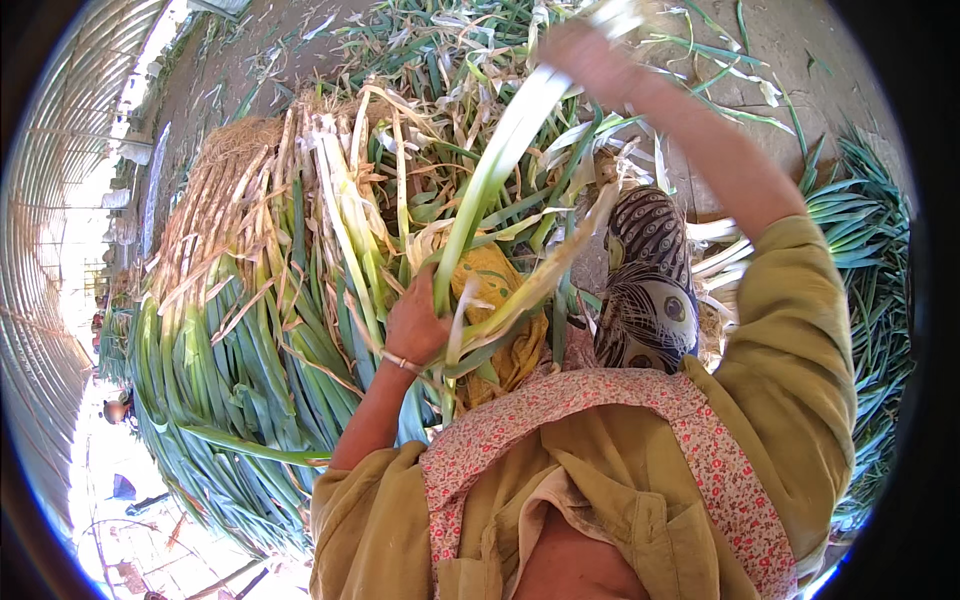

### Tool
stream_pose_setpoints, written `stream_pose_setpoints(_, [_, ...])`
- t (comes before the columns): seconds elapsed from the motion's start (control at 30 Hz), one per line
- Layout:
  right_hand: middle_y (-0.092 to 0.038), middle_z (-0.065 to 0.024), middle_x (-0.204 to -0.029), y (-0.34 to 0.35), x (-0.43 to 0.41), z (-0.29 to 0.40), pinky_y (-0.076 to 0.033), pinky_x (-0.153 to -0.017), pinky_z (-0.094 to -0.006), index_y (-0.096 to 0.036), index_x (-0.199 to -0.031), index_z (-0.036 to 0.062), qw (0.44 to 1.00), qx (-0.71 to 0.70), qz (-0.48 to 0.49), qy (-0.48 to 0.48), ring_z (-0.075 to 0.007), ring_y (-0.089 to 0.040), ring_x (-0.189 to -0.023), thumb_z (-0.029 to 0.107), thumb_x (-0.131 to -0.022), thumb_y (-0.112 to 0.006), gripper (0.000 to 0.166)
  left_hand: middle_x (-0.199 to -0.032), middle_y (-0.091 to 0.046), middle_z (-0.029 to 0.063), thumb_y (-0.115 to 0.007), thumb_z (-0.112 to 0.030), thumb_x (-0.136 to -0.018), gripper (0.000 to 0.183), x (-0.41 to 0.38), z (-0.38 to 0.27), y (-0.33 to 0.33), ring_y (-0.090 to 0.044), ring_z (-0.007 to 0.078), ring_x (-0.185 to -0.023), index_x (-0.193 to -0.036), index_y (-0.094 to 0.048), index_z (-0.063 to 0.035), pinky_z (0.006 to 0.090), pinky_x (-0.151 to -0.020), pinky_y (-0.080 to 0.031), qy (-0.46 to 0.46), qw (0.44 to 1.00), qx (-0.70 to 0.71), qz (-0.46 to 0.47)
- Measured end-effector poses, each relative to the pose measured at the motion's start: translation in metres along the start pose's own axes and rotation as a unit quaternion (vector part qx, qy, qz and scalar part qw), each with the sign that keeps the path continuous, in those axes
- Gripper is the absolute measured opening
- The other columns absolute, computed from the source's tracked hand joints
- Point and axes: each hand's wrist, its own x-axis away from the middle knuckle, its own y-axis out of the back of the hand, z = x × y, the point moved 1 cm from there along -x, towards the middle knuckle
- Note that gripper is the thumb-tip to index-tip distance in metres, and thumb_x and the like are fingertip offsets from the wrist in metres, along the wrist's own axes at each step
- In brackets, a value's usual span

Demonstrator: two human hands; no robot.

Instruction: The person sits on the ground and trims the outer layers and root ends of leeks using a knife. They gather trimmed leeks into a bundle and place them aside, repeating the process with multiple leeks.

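Note:
My left hand (418,321), with a bangle at the wrist, grips the green leafy part of a large green onion stalk (491,161) over my lap. The stalk slants up to the right, its white shaft reaching my right hand (589,64). That hand is blurred by motion at the top, beside the white end; whether its fingers close on it I cannot tell. A yellowed stalk (544,285) with roots lies across my lap, next to a yellow cloth (487,289).
A big heap of unpeeled green onions (247,330) lies to the left. Stripped leaves and husks (450,45) cover the ground ahead. More green onions (862,217) with white shafts lie to the right. A person (116,410) is far off at the left edge.

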Motion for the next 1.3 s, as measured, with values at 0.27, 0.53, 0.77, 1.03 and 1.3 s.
stream_pose_setpoints(0.27, [-0.057, -0.0271, -0.099, 0.024, 0.423, -0.269, -0.047, -0.075, -0.0448, -0.04, -0.124, -0.0005, 0.805, 0.155, 0.131, -0.557, -0.0387, -0.057, -0.09, 0.031, -0.083, -0.051, 0.052, -0.105, -0.054, 0.0188, -0.071, -0.026, -0.066, 0.06, 0.001, 0.087, -0.01, -0.055, 0.0335, -0.092, -0.114, -0.046, -0.001, 0.04, -0.078, -0.045, 0.031, 0.992, 0.034, -0.121])
stream_pose_setpoints(0.53, [-0.054, -0.0276, -0.107, -0.109, 0.633, 0.032, -0.042, -0.084, -0.0442, -0.046, -0.118, -0.0022, 0.536, -0.138, 0.411, -0.724, -0.0391, -0.052, -0.1, 0.033, -0.081, -0.053, 0.052, -0.112, -0.052, 0.0245, -0.071, -0.034, -0.066, 0.058, -0.089, 0.152, 0.011, -0.053, 0.0378, -0.1, -0.107, -0.052, 0.0009, 0.0427, -0.083, -0.044, 0.281, 0.925, -0.117, -0.228])
stream_pose_setpoints(0.77, [-0.051, -0.028, -0.113, -0.165, 0.523, 0.042, -0.038, -0.091, -0.0437, -0.051, -0.113, -0.0036, 0.647, -0.178, 0.395, -0.627, -0.0394, -0.048, -0.109, 0.035, -0.079, -0.055, 0.052, -0.088, -0.065, 0.0153, -0.073, -0.024, -0.063, 0.043, -0.117, 0.155, 0.005, -0.062, 0.025, -0.079, -0.096, -0.062, 0.0009, 0.0339, -0.074, -0.048, 0.208, 0.967, 0.102, -0.104])
stream_pose_setpoints(1.03, [-0.06, -0.0166, -0.105, -0.012, 0.021, 0.091, -0.045, -0.081, -0.0352, -0.053, -0.113, 0.0013, 0.727, -0.581, 0.056, -0.361, -0.0248, -0.059, -0.091, 0.033, -0.087, -0.052, 0.041, -0.086, -0.064, 0.0212, -0.07, -0.022, -0.06, 0.041, -0.101, 0.143, -0.008, -0.062, 0.033, -0.08, -0.092, -0.062, 0.0036, 0.0374, -0.072, -0.048, 0.152, 0.941, 0.276, -0.126])
stream_pose_setpoints(1.3, [-0.061, -0.0181, -0.08, -0.046, -0.01, 0.203, -0.045, -0.07, -0.0454, -0.057, -0.088, 0.0048, 0.816, -0.474, 0.299, -0.144, -0.0351, -0.059, -0.08, 0.03, -0.078, -0.056, 0.027, -0.091, -0.06, 0.0211, -0.061, -0.03, -0.069, 0.039, -0.106, 0.133, -0.002, -0.059, 0.0377, -0.082, -0.096, -0.058, -0.0026, 0.0432, -0.075, -0.047, 0.127, 0.917, -0.192, -0.327])
